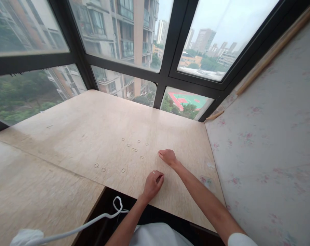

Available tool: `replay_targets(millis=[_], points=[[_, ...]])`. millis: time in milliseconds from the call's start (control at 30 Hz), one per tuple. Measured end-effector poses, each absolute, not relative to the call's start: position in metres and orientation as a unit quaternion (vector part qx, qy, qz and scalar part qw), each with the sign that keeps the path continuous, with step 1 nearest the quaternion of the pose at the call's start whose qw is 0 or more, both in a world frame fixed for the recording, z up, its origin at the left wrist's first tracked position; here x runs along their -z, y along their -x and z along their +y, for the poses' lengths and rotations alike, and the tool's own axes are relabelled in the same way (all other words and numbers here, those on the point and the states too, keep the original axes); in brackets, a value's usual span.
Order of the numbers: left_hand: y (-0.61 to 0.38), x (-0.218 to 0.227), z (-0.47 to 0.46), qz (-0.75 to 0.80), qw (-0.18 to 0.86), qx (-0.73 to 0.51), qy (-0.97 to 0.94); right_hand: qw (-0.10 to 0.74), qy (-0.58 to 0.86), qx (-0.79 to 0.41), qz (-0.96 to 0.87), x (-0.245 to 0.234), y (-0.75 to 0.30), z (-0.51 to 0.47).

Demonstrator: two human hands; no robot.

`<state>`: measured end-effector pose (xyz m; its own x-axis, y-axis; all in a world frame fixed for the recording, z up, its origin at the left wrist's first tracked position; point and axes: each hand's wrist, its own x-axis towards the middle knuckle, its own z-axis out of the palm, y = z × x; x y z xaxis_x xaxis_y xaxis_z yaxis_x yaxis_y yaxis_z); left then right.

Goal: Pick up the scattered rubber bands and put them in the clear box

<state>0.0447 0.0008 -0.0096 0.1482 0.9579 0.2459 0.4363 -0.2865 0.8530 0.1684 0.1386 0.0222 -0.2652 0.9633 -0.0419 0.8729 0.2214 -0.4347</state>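
Probably, rings (134, 150) this thin and flat want a light fingertip pinch at the rim; they lie scattered on the ledge (75, 126), left of both hands. The right hand (168, 157) rests farther off than the left hand (153, 182), the two apart, fingers curled; whether either grips anything, I can't tell.

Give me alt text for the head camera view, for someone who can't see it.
A person's left hand and right hand, both curled, are over a pale countertop beside scattered thin rings. Behind are dark-framed windows overlooking buildings; a floral wall stands right.
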Motion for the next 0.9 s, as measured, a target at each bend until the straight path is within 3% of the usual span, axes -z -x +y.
replay_targets(millis=[467,733,900], points=[[-0.042,0.006,0.003,0.508,0.322,-0.402,-0.690,0.398,0.633,-0.346,-0.567,-0.044,-0.260,0.047],[-0.041,0.004,0.005,0.514,0.321,-0.400,-0.688,0.464,0.701,-0.340,-0.422,-0.053,-0.338,-0.020],[-0.041,0.003,0.005,0.515,0.319,-0.395,-0.691,0.447,0.756,-0.305,-0.368,-0.057,-0.359,-0.042]])
